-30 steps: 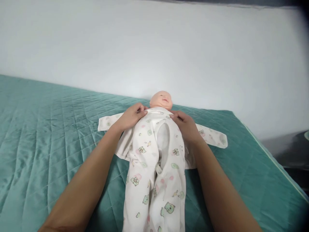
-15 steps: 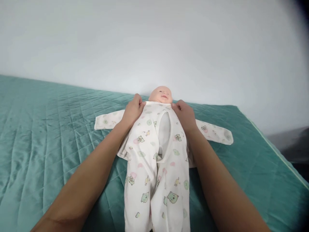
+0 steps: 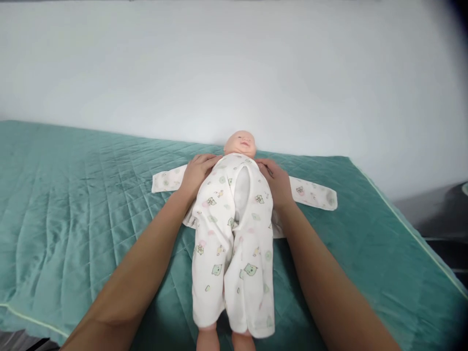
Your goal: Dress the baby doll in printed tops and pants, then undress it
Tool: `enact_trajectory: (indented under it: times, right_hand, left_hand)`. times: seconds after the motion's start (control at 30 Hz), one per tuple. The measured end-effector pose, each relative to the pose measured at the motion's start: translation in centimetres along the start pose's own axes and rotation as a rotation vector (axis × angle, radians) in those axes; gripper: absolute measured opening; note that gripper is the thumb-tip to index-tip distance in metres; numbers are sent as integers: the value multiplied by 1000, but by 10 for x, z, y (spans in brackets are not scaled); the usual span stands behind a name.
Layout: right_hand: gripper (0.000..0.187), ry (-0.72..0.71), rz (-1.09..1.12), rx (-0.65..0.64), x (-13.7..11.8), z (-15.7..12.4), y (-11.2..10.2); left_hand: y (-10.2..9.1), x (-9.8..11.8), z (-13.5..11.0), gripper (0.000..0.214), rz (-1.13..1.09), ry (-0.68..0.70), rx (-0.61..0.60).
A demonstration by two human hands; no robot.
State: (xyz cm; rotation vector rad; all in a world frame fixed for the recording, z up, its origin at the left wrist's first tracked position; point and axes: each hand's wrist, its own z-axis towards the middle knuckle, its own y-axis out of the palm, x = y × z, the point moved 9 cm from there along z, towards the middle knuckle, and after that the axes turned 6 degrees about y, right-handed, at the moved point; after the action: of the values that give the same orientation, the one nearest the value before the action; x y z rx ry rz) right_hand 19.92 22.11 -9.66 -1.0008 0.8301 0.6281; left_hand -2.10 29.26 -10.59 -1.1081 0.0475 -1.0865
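A baby doll [image 3: 241,143] lies face up on a teal quilted bed [image 3: 73,195], its head toward the wall. It wears a white romper [image 3: 234,243] printed with small green bears, open down the chest, and both sleeves lie spread flat to the sides. My left hand [image 3: 197,173] lies on the romper's left shoulder with its fingers curled onto the cloth. My right hand [image 3: 276,181] rests on the right shoulder the same way. The doll's bare feet [image 3: 223,341] stick out of the romper legs at the bottom edge.
A plain white wall [image 3: 234,73] rises right behind the bed. The bed's right edge [image 3: 413,234] drops to a dark floor. The near left corner of the quilt [image 3: 22,317] shows at the bottom left.
The camera has pulled back, so the doll's feet and the quilt's near edge now show. Both hands have slid slightly down from the collar onto the shoulders.
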Motion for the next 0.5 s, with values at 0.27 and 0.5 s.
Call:
enact_trajectory:
  times: [0.27,0.5]
  right_hand:
    - [34,44,193,152,-33,-126,-25]
    - [34,64,-6,-1,-83,-270,-10]
  left_hand:
    - [-15,11,-61,54,162,-37,1]
    - [-62,63,-162,33,-126,-210,290]
